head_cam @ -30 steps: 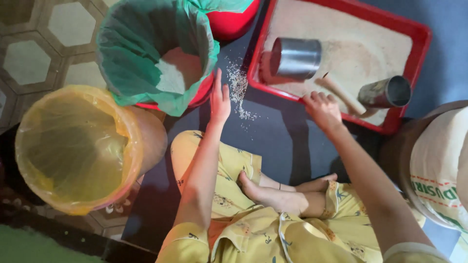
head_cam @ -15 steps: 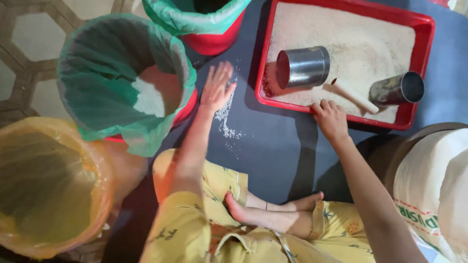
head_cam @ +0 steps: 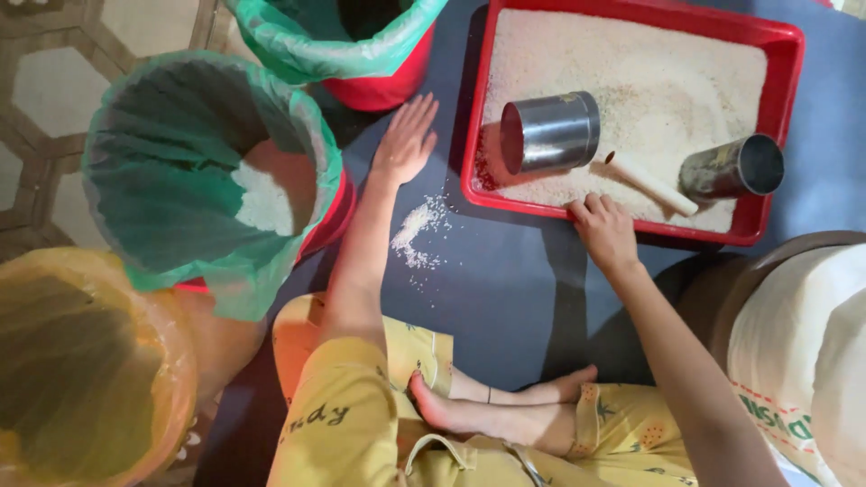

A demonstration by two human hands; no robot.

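Observation:
My left hand (head_cam: 406, 140) lies flat and open on the dark blue mat, fingers spread, just above a small scatter of spilled white grains (head_cam: 417, 233). My right hand (head_cam: 603, 227) grips the near rim of a red tray (head_cam: 783, 135) filled with white grain. In the tray lie two metal cups on their sides, one large (head_cam: 550, 131) and one smaller (head_cam: 732, 167), with a pale wooden stick (head_cam: 649, 183) between them.
A red bucket lined with green plastic (head_cam: 194, 171) holds some grain at my left. A second green-lined red bucket (head_cam: 361, 45) stands behind it. A yellow-lined bucket (head_cam: 86, 370) is at the lower left, a white sack (head_cam: 803, 361) at the right. My crossed legs sit below.
The view has shifted so everything sits lower in the picture. My left hand slid away from the spilled grains toward the buckets. My right hand came off the stick onto the tray's near rim.

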